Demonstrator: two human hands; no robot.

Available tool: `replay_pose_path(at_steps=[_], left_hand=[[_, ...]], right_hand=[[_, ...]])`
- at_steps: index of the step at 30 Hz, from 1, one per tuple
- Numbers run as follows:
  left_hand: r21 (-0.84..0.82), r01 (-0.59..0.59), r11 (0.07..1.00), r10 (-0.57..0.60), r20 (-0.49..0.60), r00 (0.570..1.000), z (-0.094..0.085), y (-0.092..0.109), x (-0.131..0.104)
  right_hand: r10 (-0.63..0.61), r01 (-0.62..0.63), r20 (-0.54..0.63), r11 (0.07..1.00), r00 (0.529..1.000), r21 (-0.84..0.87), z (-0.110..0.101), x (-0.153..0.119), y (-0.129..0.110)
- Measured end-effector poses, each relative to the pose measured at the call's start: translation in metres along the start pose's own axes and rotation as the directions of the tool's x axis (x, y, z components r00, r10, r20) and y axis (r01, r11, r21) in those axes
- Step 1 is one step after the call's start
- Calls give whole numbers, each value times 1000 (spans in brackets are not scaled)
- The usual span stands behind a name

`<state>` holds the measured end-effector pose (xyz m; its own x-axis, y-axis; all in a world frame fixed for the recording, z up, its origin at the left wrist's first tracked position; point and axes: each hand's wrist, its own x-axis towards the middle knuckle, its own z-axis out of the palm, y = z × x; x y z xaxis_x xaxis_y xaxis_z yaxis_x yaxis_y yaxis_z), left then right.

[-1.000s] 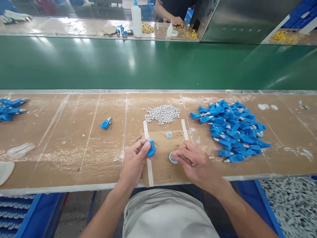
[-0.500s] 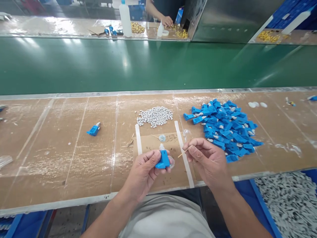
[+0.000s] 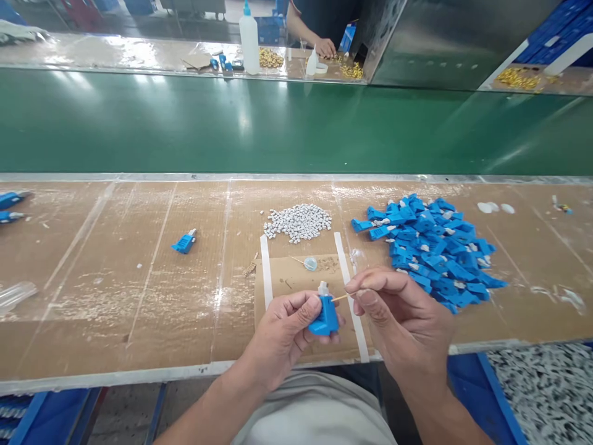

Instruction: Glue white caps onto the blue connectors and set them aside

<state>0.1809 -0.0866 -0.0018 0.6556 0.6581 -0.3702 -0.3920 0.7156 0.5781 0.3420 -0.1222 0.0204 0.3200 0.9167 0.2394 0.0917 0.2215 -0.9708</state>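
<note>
The worker's left hand (image 3: 290, 326) is pinching a blue part (image 3: 328, 318) above the cardboard mat (image 3: 280, 278), white tip (image 3: 323, 288) upward, apparently to steady it; the right hand (image 3: 403, 321) is clamping a thin stick (image 3: 341, 298), seemingly for fine control, its end at the part's side.

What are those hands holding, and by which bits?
Left hand: a blue block, by its left side, fingers behind. Right hand: a thin stick, by the part away from the block.
</note>
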Motion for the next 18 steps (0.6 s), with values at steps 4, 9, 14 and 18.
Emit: replay_pose_path(at_steps=[4,9,14,18], left_hand=[[21,-15,1000,15,8,1000,-1,-1,1],[30,-3,1000,3,0,1000,-2,-1,0],[5,10,1000,-10,4,1000,-1,-1,1],[-17,-9,1000,10,9,1000,-1,0,2]], right_hand=[[4,-4,20,1000,1000,10,0,-2,4],[0,0,47,1000,999,-17,2,-3,4],[-152,160,61,975,986,-155,2,-2,2],[-251,286,178,933,952,-217,2,-4,5]])
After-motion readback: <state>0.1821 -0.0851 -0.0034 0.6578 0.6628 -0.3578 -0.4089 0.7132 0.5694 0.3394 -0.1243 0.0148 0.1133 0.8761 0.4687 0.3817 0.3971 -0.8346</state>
